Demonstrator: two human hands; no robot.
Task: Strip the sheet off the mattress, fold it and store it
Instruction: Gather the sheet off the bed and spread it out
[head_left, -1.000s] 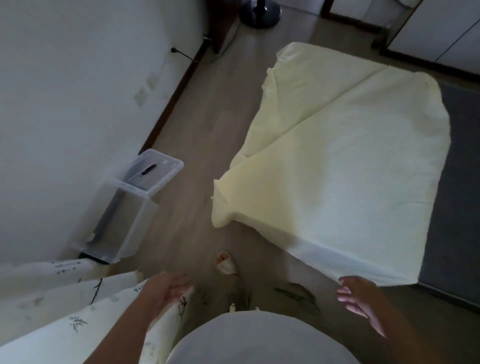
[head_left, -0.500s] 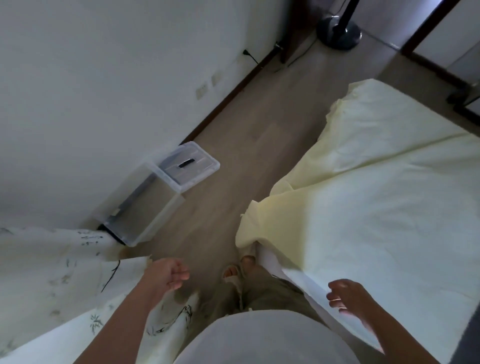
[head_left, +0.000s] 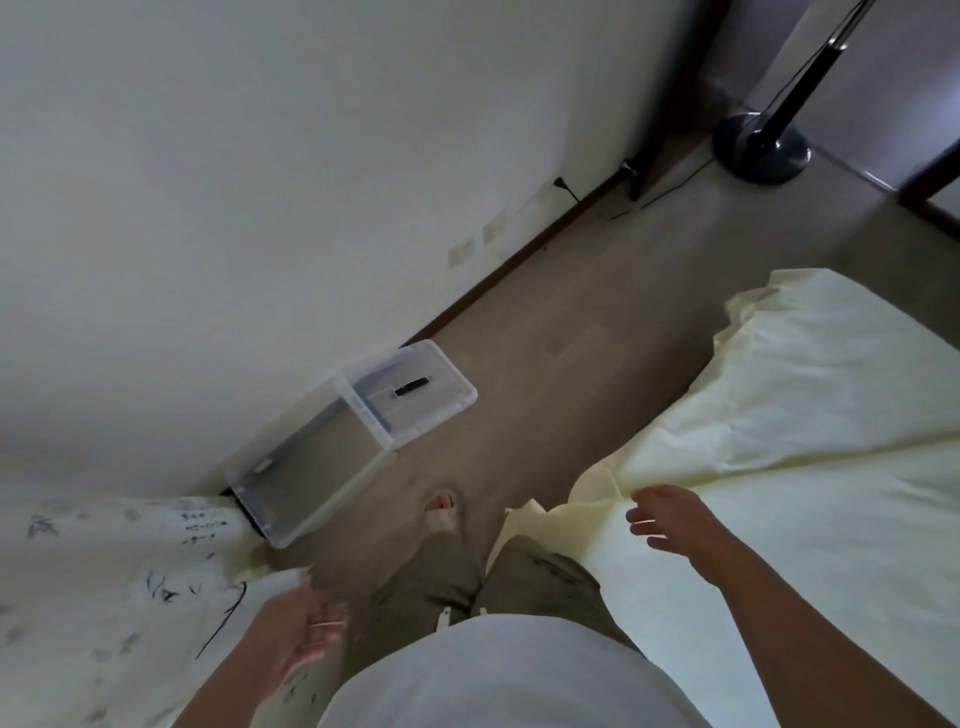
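**Right hand over the sheet's near corner, nothing gripped**

The pale yellow sheet (head_left: 789, 467) lies spread over the mattress at right, its rumpled near corner just beside the right hand (head_left: 670, 519), whose fingers hang relaxed above the cloth and hold nothing. The left hand (head_left: 306, 631) is loosely open beside a patterned white cloth (head_left: 104, 597). Bare wood floor (head_left: 545, 332) runs between the sheet's left edge and the wall, where a clear plastic storage box (head_left: 332, 447) lies, with a fan base (head_left: 761, 148) farther off
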